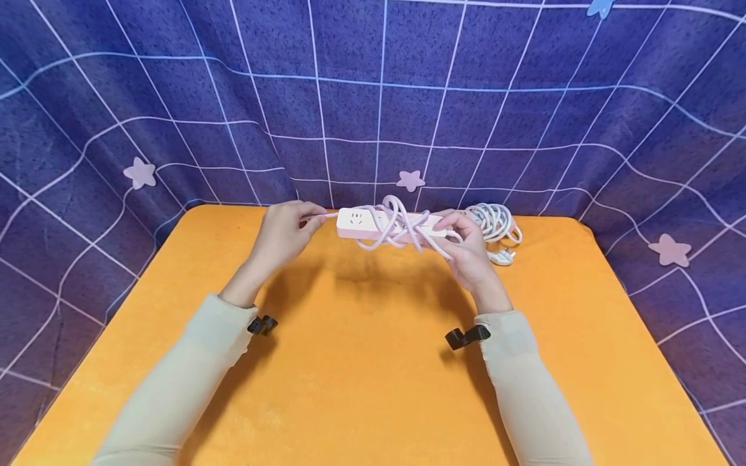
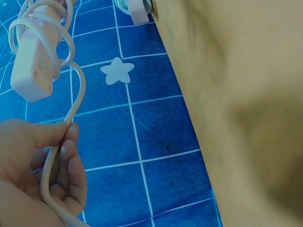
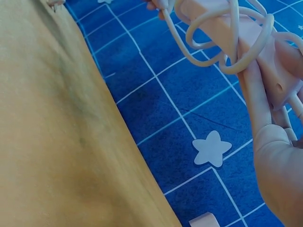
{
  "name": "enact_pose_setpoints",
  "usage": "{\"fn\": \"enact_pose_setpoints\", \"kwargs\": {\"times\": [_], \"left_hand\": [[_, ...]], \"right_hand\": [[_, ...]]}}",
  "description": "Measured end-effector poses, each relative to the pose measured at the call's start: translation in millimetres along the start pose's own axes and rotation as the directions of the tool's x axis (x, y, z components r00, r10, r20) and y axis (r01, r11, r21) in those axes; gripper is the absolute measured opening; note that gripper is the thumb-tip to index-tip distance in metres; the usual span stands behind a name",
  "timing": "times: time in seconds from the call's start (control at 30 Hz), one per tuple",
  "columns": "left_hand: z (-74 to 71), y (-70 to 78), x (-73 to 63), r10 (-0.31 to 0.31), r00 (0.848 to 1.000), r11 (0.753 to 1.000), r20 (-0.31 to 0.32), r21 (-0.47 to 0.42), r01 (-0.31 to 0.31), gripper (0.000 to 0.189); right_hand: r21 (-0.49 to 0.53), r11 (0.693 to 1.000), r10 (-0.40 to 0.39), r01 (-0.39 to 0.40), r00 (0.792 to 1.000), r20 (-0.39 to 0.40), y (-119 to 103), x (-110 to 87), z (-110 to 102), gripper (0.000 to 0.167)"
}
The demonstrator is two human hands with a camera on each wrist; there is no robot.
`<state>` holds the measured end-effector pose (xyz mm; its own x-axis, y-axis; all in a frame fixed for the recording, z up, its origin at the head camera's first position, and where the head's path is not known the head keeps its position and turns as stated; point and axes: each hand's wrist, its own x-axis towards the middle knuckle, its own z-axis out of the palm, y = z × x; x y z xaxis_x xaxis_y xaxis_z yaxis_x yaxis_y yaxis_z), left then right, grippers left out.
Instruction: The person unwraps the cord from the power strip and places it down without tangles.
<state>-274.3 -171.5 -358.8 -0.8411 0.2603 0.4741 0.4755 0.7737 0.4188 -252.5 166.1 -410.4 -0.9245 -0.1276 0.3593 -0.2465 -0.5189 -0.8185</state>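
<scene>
Sleeves [image 1: 192, 369] nearest. L hand [image 1: 285, 236] pinches pink cord [image 2: 71, 113]; R hand [image 1: 469, 249] grips power strip [image 1: 384, 226], cord-wrapped, held above orange surface [image 1: 361, 375]. White cable coil [image 1: 495, 223] lies behind, on surface.

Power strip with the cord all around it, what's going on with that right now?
A person holds a pink power strip in the air above an orange table. The right hand grips one end of the strip, and the left hand pinches its cord just off the other end. Several loose loops of that cord are wrapped around the strip's body. A separate white coiled cable lies on the table behind the right hand, near the blue checked cloth backdrop.
</scene>
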Motion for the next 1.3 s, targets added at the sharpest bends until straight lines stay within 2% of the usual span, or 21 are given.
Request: {"fn": "enact_pose_setpoints", "kwargs": {"times": [0.23, 0.67, 0.9, 1.17, 1.3], "left_hand": [[-9.0, 0.0, 7.5, 0.027, 0.999, 1.000, -0.044, 0.010, -0.027, 0.013], [-22.6, 4.8, 15.2, 0.024, 0.996, 1.000, -0.091, -0.009, -0.025, 0.014], [-29.3, 11.5, 18.6, 0.063, 0.988, 0.998, -0.140, 0.001, -0.064, 0.014], [-39.9, 26.9, 17.3, 0.111, 0.977, 0.993, -0.182, -0.030, -0.118, 0.015], [-43.1, 29.5, 17.7, 0.141, 0.970, 0.988, -0.200, -0.037, -0.151, 0.015]], "right_hand": [[0.006, 1.000, 0.004, -0.004, 1.000, -0.020, 3, 0.5, 0, 0.039], [-0.077, 0.996, 0.029, -0.034, 0.998, -0.058, 4, 2.0, 2, 0.041], [-0.095, 0.995, 0.023, -0.030, 0.996, -0.081, 6, 0.9, 2, 0.039], [-0.096, 0.995, -0.007, -0.003, 0.995, -0.104, 7, 2.9, 4, 0.041], [-0.089, 0.996, -0.015, 0.006, 0.995, -0.100, 7, 3.1, 4, 0.041]]}}
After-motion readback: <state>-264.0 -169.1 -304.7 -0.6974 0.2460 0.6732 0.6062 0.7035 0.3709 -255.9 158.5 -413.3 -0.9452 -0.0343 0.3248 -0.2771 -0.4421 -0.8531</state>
